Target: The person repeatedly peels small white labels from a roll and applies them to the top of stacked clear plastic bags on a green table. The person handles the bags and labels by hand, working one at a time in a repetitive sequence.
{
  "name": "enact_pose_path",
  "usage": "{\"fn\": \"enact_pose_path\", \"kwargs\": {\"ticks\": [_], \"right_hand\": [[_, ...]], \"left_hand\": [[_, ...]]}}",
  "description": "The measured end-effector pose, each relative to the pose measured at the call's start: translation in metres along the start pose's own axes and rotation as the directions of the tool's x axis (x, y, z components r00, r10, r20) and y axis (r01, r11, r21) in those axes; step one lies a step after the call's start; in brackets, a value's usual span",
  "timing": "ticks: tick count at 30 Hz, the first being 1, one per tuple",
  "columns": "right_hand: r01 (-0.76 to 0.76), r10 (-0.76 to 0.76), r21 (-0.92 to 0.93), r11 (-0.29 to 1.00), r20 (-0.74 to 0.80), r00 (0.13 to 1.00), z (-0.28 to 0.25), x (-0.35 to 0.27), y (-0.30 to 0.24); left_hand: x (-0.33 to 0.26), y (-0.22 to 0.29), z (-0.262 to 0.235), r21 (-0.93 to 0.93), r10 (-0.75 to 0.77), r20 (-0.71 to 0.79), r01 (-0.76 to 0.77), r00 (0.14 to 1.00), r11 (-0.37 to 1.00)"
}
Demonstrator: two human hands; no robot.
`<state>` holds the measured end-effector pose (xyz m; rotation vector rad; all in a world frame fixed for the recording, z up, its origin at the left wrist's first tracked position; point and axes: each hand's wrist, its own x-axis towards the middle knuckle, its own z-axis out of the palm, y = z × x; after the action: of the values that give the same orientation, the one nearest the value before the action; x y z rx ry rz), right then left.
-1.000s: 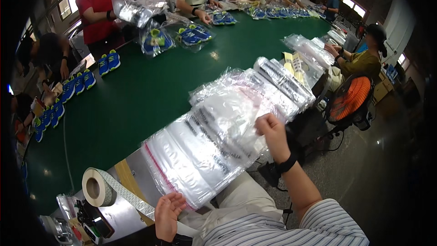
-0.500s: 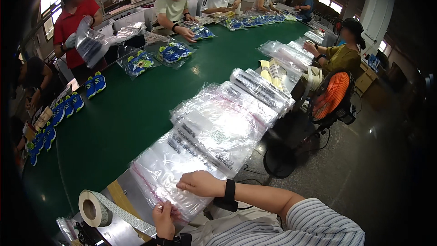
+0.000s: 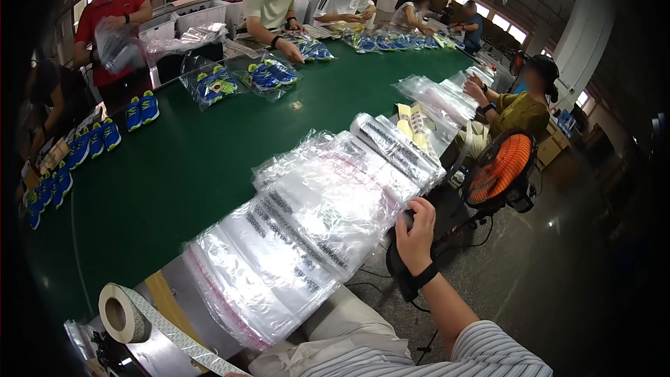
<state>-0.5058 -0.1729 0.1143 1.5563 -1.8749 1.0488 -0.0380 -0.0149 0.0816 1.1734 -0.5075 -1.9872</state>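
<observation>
Clear plastic bags (image 3: 262, 262) with dark print and red-edged openings lie stacked along the near side of the green table. Beside the stack's right edge is my right hand (image 3: 417, 237), fingers bent and parted from the thumb. A dark patch shows in the gap, too unclear to name. A black wristband and a black device (image 3: 399, 265) with a cable sit at that wrist. Only a sliver of my left hand (image 3: 239, 375) shows at the lower edge, by the strip of a white label roll (image 3: 124, 313); its fingers are hidden.
Blue shoes (image 3: 94, 141) stand along the left side of the green table (image 3: 167, 188). Bagged shoes (image 3: 269, 75) lie farther back, where several people work. An orange-bladed fan (image 3: 499, 167) stands on the floor at right. Rolled bags (image 3: 401, 150) and yellow sheets (image 3: 415, 126) adjoin the stack.
My right hand has left the near bags and moved right and away to the stack's edge. My left hand has let go of the bag's corner and dropped almost out of view.
</observation>
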Motion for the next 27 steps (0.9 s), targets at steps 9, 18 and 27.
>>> {"fn": "enact_pose_path", "kwargs": {"ticks": [9,18,27], "right_hand": [[0.064,-0.769,0.881,0.469,0.371,0.520,0.018,-0.051,-0.177],[-0.955,-0.742,0.195,0.224,0.669,-0.037,0.004,-0.113,-0.250],[-0.927,-0.740,0.121,0.356,0.642,-0.200,0.022,-0.092,-0.201]], "left_hand": [[0.029,-0.037,0.000,-0.131,0.255,-0.325,-0.311,0.911,0.941],[0.028,-0.003,0.070,0.086,0.437,-0.290,-0.432,0.851,0.898],[0.087,0.077,-0.034,-0.307,0.383,-0.262,-0.453,0.886,0.837]]}}
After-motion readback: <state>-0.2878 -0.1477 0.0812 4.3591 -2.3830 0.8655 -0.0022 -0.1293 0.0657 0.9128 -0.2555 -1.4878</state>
